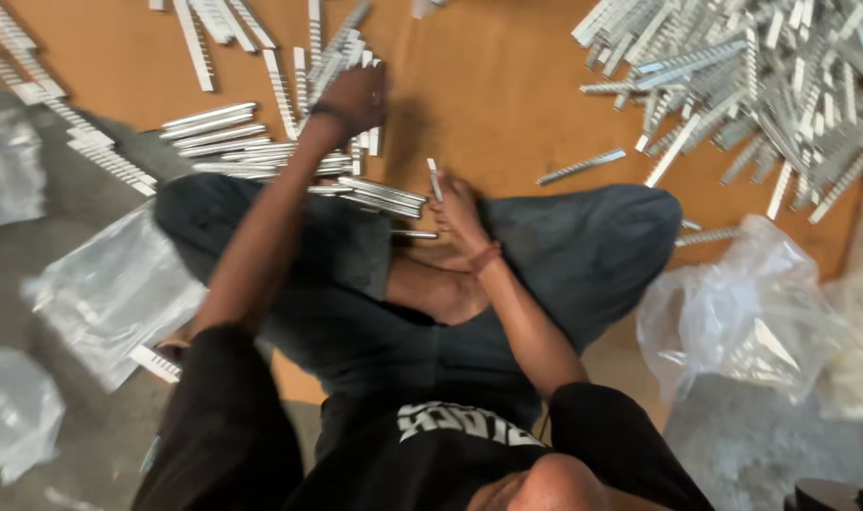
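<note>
the person sits cross-legged on a brown board (488, 85), seen from above. the left hand (354, 97) reaches forward, fingers curled down onto a stack of strips (261, 151) (flat toothed metal pieces, silver-white); whether it actually grips one i cannot tell, the hand is blurred. the right hand (458, 213) rests near the knees, closed on one short strip (434, 177) that stands up from the fingers. a big loose pile (753, 85) of the same strips lies well apart at the far right. clear plastic bags (743, 317) sit beside each leg on the grey floor.
</note>
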`<action>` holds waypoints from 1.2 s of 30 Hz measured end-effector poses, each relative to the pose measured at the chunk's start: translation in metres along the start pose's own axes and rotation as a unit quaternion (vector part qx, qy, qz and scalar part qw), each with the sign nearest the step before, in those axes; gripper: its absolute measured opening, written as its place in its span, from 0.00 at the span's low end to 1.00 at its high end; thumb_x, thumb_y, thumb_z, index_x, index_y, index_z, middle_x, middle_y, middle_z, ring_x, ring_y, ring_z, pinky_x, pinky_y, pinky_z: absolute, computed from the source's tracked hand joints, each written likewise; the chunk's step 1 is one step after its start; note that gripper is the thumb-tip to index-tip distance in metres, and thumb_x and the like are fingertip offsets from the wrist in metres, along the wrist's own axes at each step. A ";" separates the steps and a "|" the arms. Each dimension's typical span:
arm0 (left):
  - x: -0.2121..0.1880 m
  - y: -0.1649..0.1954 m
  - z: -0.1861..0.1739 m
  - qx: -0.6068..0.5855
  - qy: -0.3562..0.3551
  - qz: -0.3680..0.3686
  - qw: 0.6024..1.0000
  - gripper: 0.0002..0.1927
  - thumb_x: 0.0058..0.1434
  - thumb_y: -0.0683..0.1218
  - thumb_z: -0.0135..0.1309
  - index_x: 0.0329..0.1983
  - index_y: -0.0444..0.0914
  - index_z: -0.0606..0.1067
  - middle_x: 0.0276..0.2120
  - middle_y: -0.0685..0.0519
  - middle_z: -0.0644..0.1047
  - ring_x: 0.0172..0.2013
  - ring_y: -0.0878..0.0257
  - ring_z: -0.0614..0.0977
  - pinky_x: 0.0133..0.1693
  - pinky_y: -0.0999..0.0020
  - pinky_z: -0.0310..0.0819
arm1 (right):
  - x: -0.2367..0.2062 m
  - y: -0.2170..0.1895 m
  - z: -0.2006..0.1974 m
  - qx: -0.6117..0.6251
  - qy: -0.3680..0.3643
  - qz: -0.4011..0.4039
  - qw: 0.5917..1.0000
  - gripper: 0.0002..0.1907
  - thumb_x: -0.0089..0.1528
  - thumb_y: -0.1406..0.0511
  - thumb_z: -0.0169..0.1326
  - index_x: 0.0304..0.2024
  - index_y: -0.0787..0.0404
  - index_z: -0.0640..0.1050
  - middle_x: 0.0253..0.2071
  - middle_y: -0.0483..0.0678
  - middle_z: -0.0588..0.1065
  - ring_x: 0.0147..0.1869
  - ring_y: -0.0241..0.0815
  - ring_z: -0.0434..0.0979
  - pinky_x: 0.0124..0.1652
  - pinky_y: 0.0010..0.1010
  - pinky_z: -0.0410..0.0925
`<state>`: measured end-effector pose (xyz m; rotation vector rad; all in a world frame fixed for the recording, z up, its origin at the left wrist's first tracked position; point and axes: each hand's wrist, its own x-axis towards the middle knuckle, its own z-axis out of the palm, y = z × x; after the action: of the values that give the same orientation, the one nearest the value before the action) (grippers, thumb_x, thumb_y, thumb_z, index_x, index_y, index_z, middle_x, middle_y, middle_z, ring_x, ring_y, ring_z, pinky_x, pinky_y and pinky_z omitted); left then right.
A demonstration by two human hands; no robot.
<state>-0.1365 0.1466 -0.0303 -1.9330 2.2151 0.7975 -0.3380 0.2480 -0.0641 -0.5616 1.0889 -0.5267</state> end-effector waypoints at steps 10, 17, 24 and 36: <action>-0.047 -0.031 0.030 0.023 0.037 -0.004 0.999 0.11 0.37 0.39 0.47 0.27 0.32 0.70 0.33 0.41 0.70 0.33 0.47 0.72 0.34 0.60 0.67 | -0.014 -0.011 0.008 -0.015 0.027 0.006 1.000 0.17 0.56 0.52 0.36 0.24 0.59 0.62 0.12 0.38 0.55 0.11 0.26 0.48 0.10 0.17 0.45; -0.053 -0.054 0.018 -0.023 -0.007 -0.090 0.996 0.08 0.42 0.45 0.52 0.27 0.40 0.74 0.30 0.44 0.72 0.33 0.48 0.72 0.37 0.59 0.66 | -0.009 -0.009 0.007 -0.011 0.028 0.009 1.000 0.18 0.56 0.52 0.36 0.24 0.59 0.62 0.12 0.39 0.55 0.10 0.26 0.48 0.10 0.18 0.45; -0.071 -0.005 -0.010 -0.420 0.241 0.172 0.858 0.08 0.53 0.43 0.49 0.35 0.36 0.68 0.31 0.51 0.68 0.31 0.61 0.73 0.32 0.70 0.71 | -0.027 -0.022 0.016 -0.042 -0.009 -0.071 0.997 0.17 0.57 0.53 0.36 0.24 0.59 0.62 0.12 0.39 0.55 0.11 0.25 0.48 0.11 0.16 0.45; -0.041 0.056 0.035 -0.887 0.270 0.011 0.374 0.17 0.58 0.52 0.37 0.45 0.38 0.61 0.20 0.56 0.61 0.15 0.73 0.58 0.14 0.81 0.47 | -0.053 -0.029 0.030 -0.277 0.016 -0.269 0.922 0.16 0.59 0.60 0.37 0.22 0.64 0.63 0.14 0.43 0.58 0.19 0.31 0.56 0.21 0.24 0.56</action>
<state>-0.1907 0.2023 -0.0261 -2.4643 0.4331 4.1174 -0.3332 0.2655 0.0009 -1.3788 1.1122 -0.7046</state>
